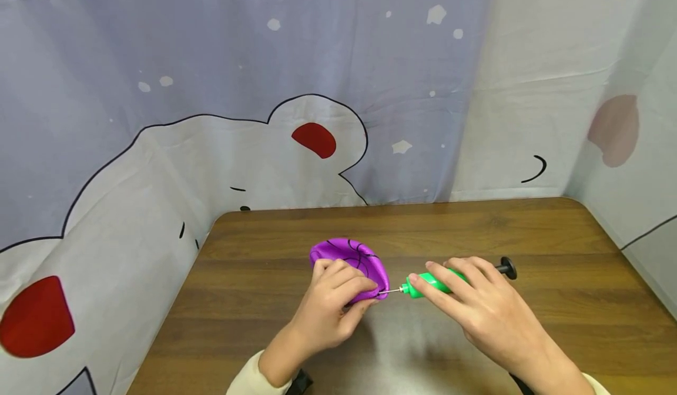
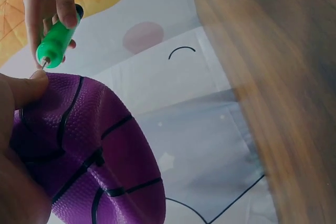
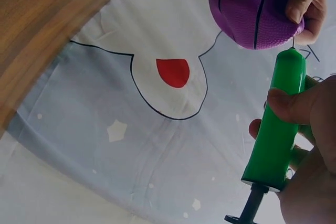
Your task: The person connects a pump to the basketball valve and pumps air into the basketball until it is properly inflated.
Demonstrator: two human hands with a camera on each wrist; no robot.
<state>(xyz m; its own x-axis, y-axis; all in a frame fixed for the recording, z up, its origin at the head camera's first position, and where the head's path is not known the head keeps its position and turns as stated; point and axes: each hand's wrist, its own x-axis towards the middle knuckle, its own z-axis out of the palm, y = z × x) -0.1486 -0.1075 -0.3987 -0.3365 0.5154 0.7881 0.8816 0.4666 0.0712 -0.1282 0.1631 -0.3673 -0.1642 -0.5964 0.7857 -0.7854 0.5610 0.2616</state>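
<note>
A purple ball with black lines [image 1: 376,268], deflated and caved in like a bowl, is pinched at its edge by my left hand [image 1: 334,301]. In the left wrist view the ball [image 2: 121,150] shows a pebbled, creased skin. My right hand [image 1: 483,307] grips the barrel of a green hand pump [image 3: 281,119], its fingers wrapped around it. A thin metal needle [image 1: 392,291] runs from the pump's nozzle to the ball's edge, right by my left thumb and fingertips. The pump's black plunger handle [image 1: 508,268] sticks out at the far end, with a short length of rod showing.
Both hands work above a brown wooden table [image 1: 254,277]. Behind and beside it hangs a printed cloth [image 1: 402,89] with white bear shapes, red patches and stars. Pale sleeves [image 1: 254,377] cover the forearms.
</note>
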